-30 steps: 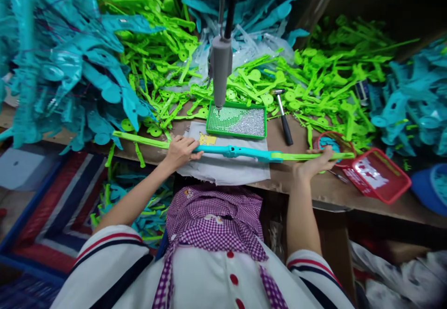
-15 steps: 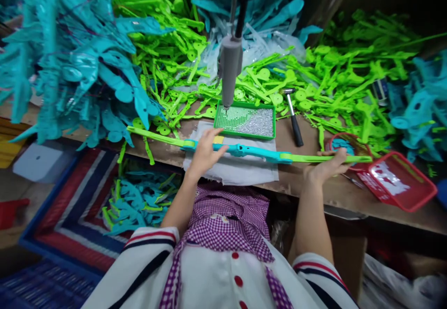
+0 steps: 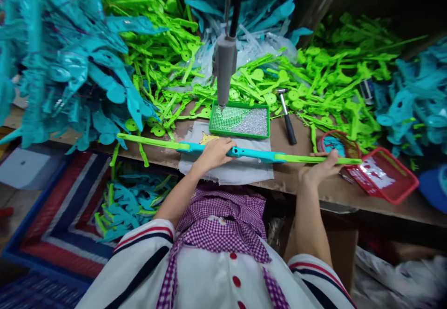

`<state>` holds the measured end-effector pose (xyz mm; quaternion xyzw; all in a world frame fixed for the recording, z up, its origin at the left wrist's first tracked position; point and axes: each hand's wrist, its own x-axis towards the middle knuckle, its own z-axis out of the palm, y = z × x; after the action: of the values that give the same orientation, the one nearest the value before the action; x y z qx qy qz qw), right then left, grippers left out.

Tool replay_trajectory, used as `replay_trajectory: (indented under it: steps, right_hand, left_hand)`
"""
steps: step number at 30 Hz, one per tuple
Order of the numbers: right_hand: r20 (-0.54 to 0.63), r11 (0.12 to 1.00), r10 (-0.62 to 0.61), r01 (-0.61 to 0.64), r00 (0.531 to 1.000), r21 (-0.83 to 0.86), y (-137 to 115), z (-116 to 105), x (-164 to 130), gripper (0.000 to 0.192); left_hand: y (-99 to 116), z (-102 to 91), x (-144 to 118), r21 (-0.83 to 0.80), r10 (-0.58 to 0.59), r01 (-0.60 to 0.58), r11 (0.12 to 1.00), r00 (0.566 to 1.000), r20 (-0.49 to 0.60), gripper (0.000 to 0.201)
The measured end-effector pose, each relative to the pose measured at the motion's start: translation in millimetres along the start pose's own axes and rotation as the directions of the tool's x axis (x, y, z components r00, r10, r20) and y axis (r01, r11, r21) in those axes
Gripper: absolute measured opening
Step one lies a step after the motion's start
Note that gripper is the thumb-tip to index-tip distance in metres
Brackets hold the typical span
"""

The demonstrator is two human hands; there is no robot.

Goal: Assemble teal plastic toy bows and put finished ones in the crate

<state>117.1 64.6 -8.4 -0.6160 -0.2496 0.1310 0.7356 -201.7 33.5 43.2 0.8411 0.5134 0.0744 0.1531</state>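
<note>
Item: long plastic assembly [image 3: 240, 152], teal centre grip with lime-green limbs at each end, lying along the bench's [image 3: 300, 178] near edge, its middle over a grey cloth [image 3: 226, 171].

Left hand [image 3: 213, 154]: laid over the teal grip, fingers curled down on it.

Right hand [image 3: 319, 169]: at the right green limb, fingers closed loosely around it from below.

Step judged in hand: steadying and aligning the assembly beneath the hanging grey power screwdriver [image 3: 224, 67], whose tip stood over the green screw tray [image 3: 239, 121] at mid-bench.

Next move would call for: a screw seated on the tip and the grip held flat.

Nearby: hammer [image 3: 287, 116] right of the tray; red baskets [image 3: 380, 174] toward the right edge; heaps of green parts [image 3: 331, 76] and teal parts [image 3: 70, 76] along the far edge.
</note>
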Motion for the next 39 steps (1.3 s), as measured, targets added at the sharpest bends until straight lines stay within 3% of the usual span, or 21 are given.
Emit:
replay_trajectory:
  steps: [3, 6, 8, 9, 11, 12, 14, 16, 17, 18, 22, 26, 29, 31, 33, 35, 36, 39]
  right_hand:
    - [0.005, 0.999, -0.016, 0.016, 1.0, 0.043, -10.2, -8.3, 0.9, 0.032]
    - [0.177, 0.999, -0.043, 0.047, 0.983, -0.022, -18.8, -11.8, 20.5, 0.028]
    - [0.279, 0.992, -0.046, 0.077, 0.959, -0.105, -29.3, -14.6, 34.5, 0.034]
    - [0.272, 0.983, -0.093, 0.132, 0.958, -0.128, -36.9, -17.4, 37.7, 0.036]
    - [0.189, 0.931, -0.303, 0.333, 0.934, -0.148, -54.7, -26.3, 32.2, 0.034]
    - [0.177, 0.872, -0.437, 0.463, 0.882, -0.156, -63.2, -31.2, 23.7, 0.032]
    - [0.383, 0.706, -0.597, 0.688, 0.705, -0.168, -74.8, -38.2, 0.5, 0.034]
    - [0.652, 0.545, -0.581, 0.828, 0.487, -0.132, -76.7, -37.3, -20.6, 0.035]
    - [0.735, 0.491, -0.542, 0.863, 0.407, -0.115, -74.6, -33.9, -27.0, 0.035]
    - [0.781, 0.459, -0.507, 0.881, 0.363, -0.112, -71.1, -29.3, -30.0, 0.034]
    - [0.847, 0.467, -0.422, 0.878, 0.322, -0.101, -55.4, -14.5, -15.7, 0.03]
    - [0.896, 0.473, -0.417, 0.878, 0.153, 0.07, -46.5, -14.6, 4.2, 0.026]
    - [0.892, 0.419, -0.448, 0.896, 0.065, 0.145, -42.7, -16.5, 11.2, 0.024]
    - [0.888, 0.39, -0.459, 0.906, 0.039, 0.161, -41.3, -15.9, 14.5, 0.021]
    - [0.891, 0.377, -0.454, 0.909, 0.016, 0.176, -40.8, -13.6, 18.0, 0.018]
    - [0.894, 0.376, -0.448, 0.906, -0.007, 0.195, -40.8, -10.3, 21.5, 0.018]
    - [0.893, 0.372, -0.45, 0.905, -0.019, 0.206, -41.0, -8.6, 23.1, 0.019]
    - [0.89, 0.345, -0.453, 0.909, -0.056, 0.233, -41.3, -3.2, 26.0, 0.02]
  left_hand:
    - [4.1, -5.2, -11.9, -0.023, 0.019, -0.019, 1.0, 1.0, 0.0, 0.024]
    - [2.5, -14.2, -14.5, -0.155, -0.062, 0.069, 0.986, 0.997, 0.05, 0.037]
    - [-4.2, -21.2, -6.1, -0.294, -0.064, 0.113, 0.949, 0.983, 0.172, 0.04]
    - [-8.9, -25.0, 0.7, -0.363, -0.035, 0.128, 0.923, 0.967, 0.252, 0.038]
    - [-18.6, -33.5, 16.6, -0.474, 0.029, 0.187, 0.861, 0.91, 0.413, 0.037]
    - [-22.9, -38.0, 24.5, -0.505, 0.036, 0.245, 0.828, 0.874, 0.484, 0.041]
    - [-29.1, -46.3, 37.6, -0.523, 0.007, 0.372, 0.767, 0.81, 0.587, 0.045]
    - [-32.6, -51.6, 46.0, -0.54, 0.009, 0.419, 0.73, 0.784, 0.621, 0.044]
    - [-33.6, -52.8, 48.6, -0.556, 0.034, 0.406, 0.725, 0.785, 0.618, 0.043]
    - [-34.5, -53.0, 50.3, -0.57, 0.068, 0.378, 0.73, 0.79, 0.61, 0.044]
    - [-35.1, -46.6, 51.7, -0.549, 0.127, 0.287, 0.785, 0.793, 0.595, 0.047]
    - [-33.9, -43.5, 54.6, -0.517, 0.074, 0.373, 0.77, 0.754, 0.653, 0.044]
    - [-40.9, -59.9, 53.8, -0.45, 0.019, 0.376, 0.81, 0.75, 0.661, 0.042]
    - [-50.3, -80.6, 40.5, -0.411, 0.019, 0.308, 0.858, 0.781, 0.625, 0.043]
    - [-60.1, -100.3, 10.7, -0.377, 0.034, 0.186, 0.907, 0.862, 0.506, 0.044]
    - [-65.5, -108.5, -32.7, -0.277, -0.001, 0.076, 0.958, 0.965, 0.262, 0.04]
    - [-65.7, -106.1, -56.4, -0.197, -0.05, 0.071, 0.978, 0.993, 0.11, 0.041]
    - [-56.5, -76.6, -116.8, -0.009, -0.18, 0.183, 0.983, 0.96, -0.212, 0.033]
